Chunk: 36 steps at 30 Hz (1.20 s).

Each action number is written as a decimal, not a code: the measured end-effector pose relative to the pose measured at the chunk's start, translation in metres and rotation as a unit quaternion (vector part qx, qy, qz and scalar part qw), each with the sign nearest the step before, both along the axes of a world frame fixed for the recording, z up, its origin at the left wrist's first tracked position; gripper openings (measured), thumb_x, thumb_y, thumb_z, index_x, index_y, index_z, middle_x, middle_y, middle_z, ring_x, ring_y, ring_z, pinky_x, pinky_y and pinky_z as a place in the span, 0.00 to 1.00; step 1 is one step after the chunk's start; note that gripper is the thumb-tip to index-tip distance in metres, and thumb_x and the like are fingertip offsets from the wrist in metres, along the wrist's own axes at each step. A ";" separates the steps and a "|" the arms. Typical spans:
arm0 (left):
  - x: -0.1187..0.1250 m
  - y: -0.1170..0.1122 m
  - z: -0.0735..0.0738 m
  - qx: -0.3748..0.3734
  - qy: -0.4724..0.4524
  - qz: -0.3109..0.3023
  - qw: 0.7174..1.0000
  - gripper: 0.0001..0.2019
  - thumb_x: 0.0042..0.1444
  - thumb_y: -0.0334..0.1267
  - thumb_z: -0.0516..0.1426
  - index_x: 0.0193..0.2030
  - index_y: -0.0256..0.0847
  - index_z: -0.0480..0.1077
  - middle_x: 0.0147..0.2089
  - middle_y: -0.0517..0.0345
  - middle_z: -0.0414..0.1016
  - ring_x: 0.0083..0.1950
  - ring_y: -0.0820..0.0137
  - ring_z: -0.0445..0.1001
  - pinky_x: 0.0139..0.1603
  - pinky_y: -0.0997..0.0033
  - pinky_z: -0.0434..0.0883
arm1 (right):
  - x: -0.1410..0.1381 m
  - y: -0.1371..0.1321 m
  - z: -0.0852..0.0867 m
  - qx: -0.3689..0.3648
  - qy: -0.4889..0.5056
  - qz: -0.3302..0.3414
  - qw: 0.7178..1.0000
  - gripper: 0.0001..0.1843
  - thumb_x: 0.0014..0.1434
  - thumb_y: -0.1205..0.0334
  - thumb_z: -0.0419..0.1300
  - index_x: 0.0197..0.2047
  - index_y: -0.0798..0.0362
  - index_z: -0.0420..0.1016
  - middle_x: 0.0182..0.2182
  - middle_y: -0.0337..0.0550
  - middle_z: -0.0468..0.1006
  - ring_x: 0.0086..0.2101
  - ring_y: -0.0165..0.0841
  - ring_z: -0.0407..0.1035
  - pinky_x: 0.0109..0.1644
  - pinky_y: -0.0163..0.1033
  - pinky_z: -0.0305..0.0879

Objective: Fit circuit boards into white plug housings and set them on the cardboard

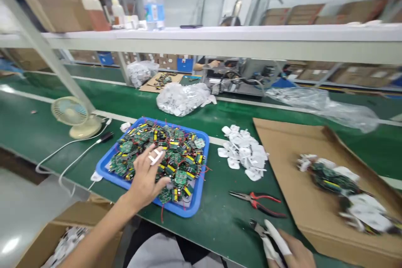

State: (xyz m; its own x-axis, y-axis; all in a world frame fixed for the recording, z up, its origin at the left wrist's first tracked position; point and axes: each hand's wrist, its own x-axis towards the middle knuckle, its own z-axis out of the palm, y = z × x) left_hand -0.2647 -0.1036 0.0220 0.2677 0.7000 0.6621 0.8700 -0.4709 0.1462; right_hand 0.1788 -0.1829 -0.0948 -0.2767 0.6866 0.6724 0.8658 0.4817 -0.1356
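My left hand [147,180] reaches over a blue tray [197,205] heaped with small green circuit boards [180,178] with yellow parts and red wires. Its thumb and fingers are apart, and its fingertips are at the boards. A white strip or band [155,157] shows across the backs of its fingers; its kind is unclear. At the bottom right, my right hand [297,251] is wrapped round white-handled cutting pliers [273,238], whose jaws point away from me. Red-and-black needle-nose pliers [257,202] lie on the bench just beyond them.
White plastic pieces [243,150] lie right of the tray. A cardboard box lid [282,150] holds boards with white pieces. A small fan [77,115], cables and a filled plastic bag [182,98] stand around. A shelf [220,33] crosses above; an open carton [37,234] sits below.
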 end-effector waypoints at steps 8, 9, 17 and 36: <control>0.090 0.084 0.037 -0.204 -0.002 -0.267 0.942 0.24 0.69 0.31 0.48 0.71 0.45 0.58 0.57 0.47 0.76 0.54 0.61 0.76 0.52 0.63 0.74 | -0.016 -0.009 0.025 -0.012 -0.013 -0.023 1.000 0.26 0.57 0.73 0.52 0.59 0.49 0.68 0.46 0.50 0.78 0.42 0.41 0.74 0.43 0.45 0.69; 0.108 0.097 0.032 -0.240 0.008 -0.273 0.931 0.26 0.68 0.33 0.49 0.72 0.43 0.55 0.56 0.46 0.77 0.51 0.60 0.77 0.49 0.64 0.75 | -0.016 -0.010 0.024 -0.009 -0.008 -0.027 1.000 0.26 0.57 0.74 0.52 0.58 0.49 0.68 0.47 0.50 0.77 0.42 0.41 0.74 0.43 0.45 0.69; 0.220 0.191 0.010 -0.246 0.056 -0.321 0.913 0.16 0.62 0.32 0.55 0.56 0.38 0.71 0.51 0.47 0.74 0.53 0.58 0.75 0.58 0.58 0.72 | -0.026 -0.018 0.024 -0.035 0.020 -0.070 0.997 0.45 0.46 0.79 0.51 0.69 0.51 0.59 0.47 0.50 0.77 0.44 0.43 0.71 0.47 0.48 0.69; 0.450 0.185 -0.034 -0.321 0.096 -0.392 0.857 0.14 0.65 0.43 0.60 0.51 0.37 0.73 0.54 0.47 0.75 0.55 0.58 0.74 0.58 0.49 0.70 | -0.025 -0.013 -0.018 -0.001 -0.015 -0.164 0.986 0.27 0.63 0.62 0.63 0.64 0.49 0.65 0.39 0.47 0.78 0.36 0.40 0.72 0.42 0.45 0.67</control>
State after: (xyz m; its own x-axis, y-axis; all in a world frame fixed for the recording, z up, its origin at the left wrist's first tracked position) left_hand 0.1858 0.0810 -0.0122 0.8832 0.4584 0.0989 0.3597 -0.7975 0.4844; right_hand 0.1533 -0.1956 -0.1127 -0.0590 0.7431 0.6665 0.9787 0.1745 -0.1079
